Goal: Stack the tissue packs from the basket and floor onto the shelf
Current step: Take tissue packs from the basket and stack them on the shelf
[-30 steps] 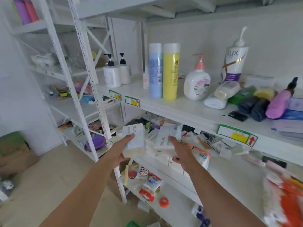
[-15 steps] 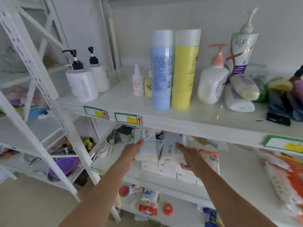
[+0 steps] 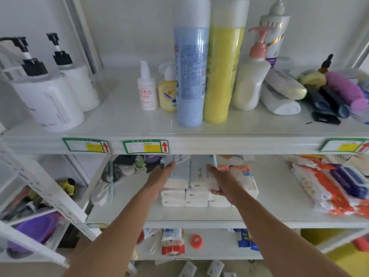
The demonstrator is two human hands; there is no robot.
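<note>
The left pack [image 3: 180,172] is gripped at its side by the left hand [image 3: 159,176], the right pack [image 3: 200,172] by the right hand [image 3: 222,183], thumb on top. Both are laid side by side atop the stack [image 3: 185,197] on the shelf [image 3: 199,218].

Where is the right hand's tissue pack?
Head view: tissue pack on the stack, middle shelf, in the right hand, between the second pack in the left hand and orange pack.

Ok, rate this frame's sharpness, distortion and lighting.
Head view: blue bottle and yellow bottle at centre fairly sharp, small print unreadable; left shelf upright and orange packs at the right smeared; wide-angle lens slants that upright; light soft and even, no hard shadows.
</note>
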